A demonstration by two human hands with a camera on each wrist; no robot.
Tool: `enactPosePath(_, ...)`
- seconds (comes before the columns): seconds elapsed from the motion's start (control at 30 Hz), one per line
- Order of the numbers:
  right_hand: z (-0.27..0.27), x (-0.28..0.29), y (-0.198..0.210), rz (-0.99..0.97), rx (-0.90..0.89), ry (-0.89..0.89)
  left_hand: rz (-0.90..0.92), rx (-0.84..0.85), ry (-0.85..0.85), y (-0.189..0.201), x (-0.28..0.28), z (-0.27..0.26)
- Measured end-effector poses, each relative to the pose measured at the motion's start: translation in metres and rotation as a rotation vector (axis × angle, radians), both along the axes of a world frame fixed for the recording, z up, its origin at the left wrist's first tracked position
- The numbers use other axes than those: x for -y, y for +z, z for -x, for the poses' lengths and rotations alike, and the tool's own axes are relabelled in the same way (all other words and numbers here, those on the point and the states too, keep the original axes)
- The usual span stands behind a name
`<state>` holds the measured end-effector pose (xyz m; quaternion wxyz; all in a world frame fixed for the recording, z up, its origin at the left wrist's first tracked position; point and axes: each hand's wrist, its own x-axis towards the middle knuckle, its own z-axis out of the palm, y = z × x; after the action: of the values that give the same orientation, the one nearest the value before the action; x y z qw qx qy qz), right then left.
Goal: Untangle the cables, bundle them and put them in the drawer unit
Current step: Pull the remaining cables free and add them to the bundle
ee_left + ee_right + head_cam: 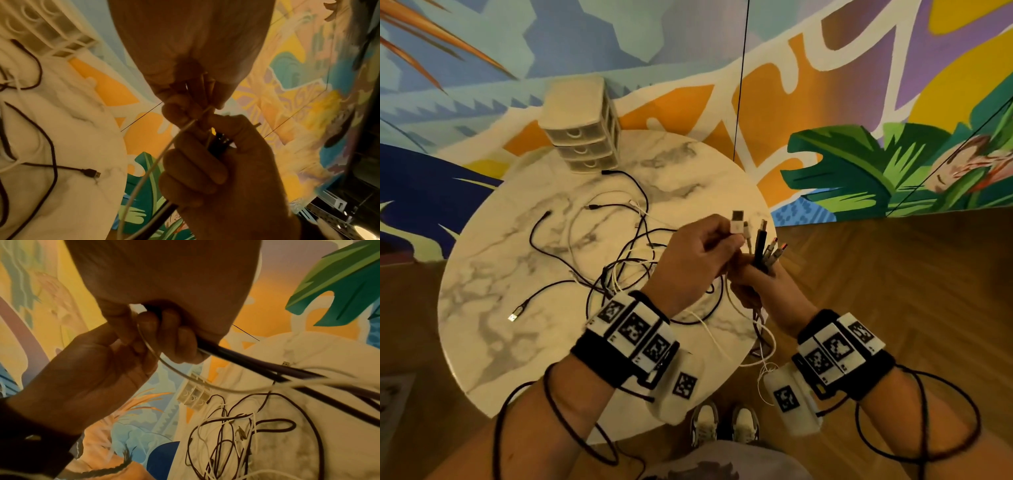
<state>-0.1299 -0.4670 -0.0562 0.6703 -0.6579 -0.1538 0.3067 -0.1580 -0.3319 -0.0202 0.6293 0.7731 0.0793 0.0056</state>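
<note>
1. Left hand point(697, 263), above the marble table point(493, 274), pinches the white USB plug point(737, 224), long axis upright.
2. Plug bundle point(768, 251): just right of it, parallel, tips far.
3. Right hand point(770, 294): fisted round the bundle, directly below.

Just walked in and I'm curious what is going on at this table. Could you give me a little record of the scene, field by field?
Setting: round marble table in front of a painted wall
Left grip: hand pinching a white USB plug
Right grip: hand wrapped round a bundle of cable ends, plugs pointing up
On the table: tangle of black and white cables; loose black USB plug
Far edge: three-drawer organiser
</note>
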Motion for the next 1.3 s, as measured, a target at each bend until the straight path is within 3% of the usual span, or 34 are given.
enactPosePath(0.1,-0.001,0.002,0.005,0.028,0.083,-0.025,-0.247,0.079,-0.016,-0.005,0.007,0.001)
enactPosePath(0.43,0.001,0.001,0.002,0.033,0.158,-0.110,-0.532,0.193,-0.054,-0.002,0.021,0.005)
enactPosePath(0.6,0.003,0.001,0.000,0.062,0.074,-0.135,-0.433,0.334,-0.098,-0.003,0.021,0.001)
enactPosePath(0.73,0.006,0.002,0.003,0.097,0.109,-0.104,-0.541,0.412,-0.247,0.002,0.024,-0.007)
enactPosePath(0.87,0.007,0.002,0.007,0.118,0.157,-0.117,-0.540,0.458,-0.205,-0.004,0.026,-0.004)
enactPosePath(0.97,0.006,0.002,0.003,-0.005,0.111,-0.153,-0.482,0.471,-0.190,-0.006,0.030,-0.003)
enactPosePath(1.03,0.003,0.003,0.001,0.007,0.199,-0.146,-0.357,0.412,-0.157,-0.006,0.031,-0.002)
enactPosePath(1.13,0.001,0.004,0.001,0.018,0.232,-0.102,-0.181,0.190,-0.206,-0.010,0.031,-0.002)
enactPosePath(1.2,0.002,0.007,0.006,-0.003,0.179,-0.071,-0.237,0.179,-0.226,-0.014,0.035,-0.002)
enactPosePath(1.3,0.006,0.007,0.003,0.013,0.111,-0.033,-0.407,0.374,-0.132,-0.018,0.045,-0.003)
